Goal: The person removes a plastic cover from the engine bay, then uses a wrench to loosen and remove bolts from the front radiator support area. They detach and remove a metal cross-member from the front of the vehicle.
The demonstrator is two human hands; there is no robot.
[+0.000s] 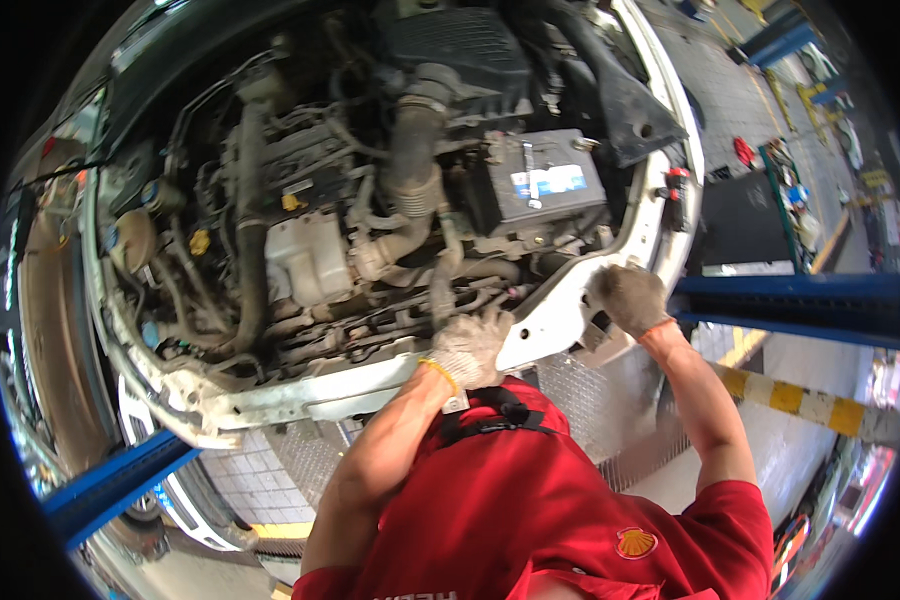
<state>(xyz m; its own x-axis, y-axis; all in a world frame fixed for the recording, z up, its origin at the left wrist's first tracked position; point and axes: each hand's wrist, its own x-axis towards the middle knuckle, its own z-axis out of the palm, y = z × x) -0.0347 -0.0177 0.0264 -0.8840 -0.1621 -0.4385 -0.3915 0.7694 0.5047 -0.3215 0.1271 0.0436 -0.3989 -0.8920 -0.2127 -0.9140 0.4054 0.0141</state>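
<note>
My left hand (470,347), in a pale knitted glove, is closed over the edge of the white front panel (545,335) of a car's engine bay. Its fingertips curl toward the engine side. My right hand (632,298), in a dirtier glove, is bent into a fist-like shape against the same panel farther right. Its fingers are mostly hidden, and so is whatever they may hold. Behind the panel stand a grey-black car battery (545,180) and a ribbed air intake hose (415,150). A pale plastic reservoir (308,258) sits left of the hose.
A red-and-black tool (676,198) rests on the white right fender edge. The black air filter box (455,50) lies at the back. Blue lift arms (790,308) reach in from both sides. A yellow-and-white striped bar (800,397) runs at the right.
</note>
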